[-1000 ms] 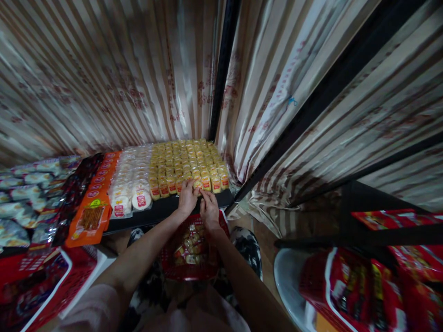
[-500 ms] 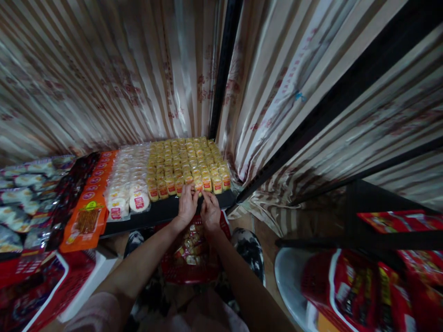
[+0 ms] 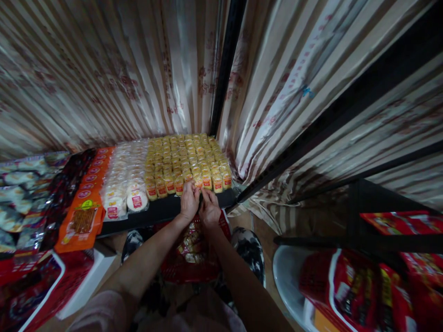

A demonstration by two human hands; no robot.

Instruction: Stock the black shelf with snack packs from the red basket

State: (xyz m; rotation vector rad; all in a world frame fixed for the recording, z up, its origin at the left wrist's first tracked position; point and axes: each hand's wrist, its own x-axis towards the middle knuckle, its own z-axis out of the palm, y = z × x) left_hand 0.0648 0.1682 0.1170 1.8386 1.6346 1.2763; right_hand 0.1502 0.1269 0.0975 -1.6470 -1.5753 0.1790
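In the head view, both your hands meet at the front edge of the shelf (image 3: 148,216), just before the block of yellow packets (image 3: 183,152). The front packet (image 3: 197,180) with the red label lies right beyond your fingertips, upright in its row, with others close on either side of it. Your left hand (image 3: 189,201) reaches its lower left corner, the fingers (image 3: 188,187) bent and bunched close together; your right hand (image 3: 209,212) comes up from below right, its fingers (image 3: 206,194) curled, the tips near the packet's lower right. The two sets of fingertips almost meet below the label, and you cannot tell from here whether either hand pinches the packet or only touches it. Below your wrists, between your forearms, sits a red basket (image 3: 188,276) with shiny wrapped packs (image 3: 192,246) in it, partly hidden by your hands. Left of the yellow block stand white packets (image 3: 137,199), then an orange bag (image 3: 81,221) lying front to back along the shelf. A striped curtain (image 3: 145,69) hangs behind, and a grey basin (image 3: 285,281) lies well to your right.
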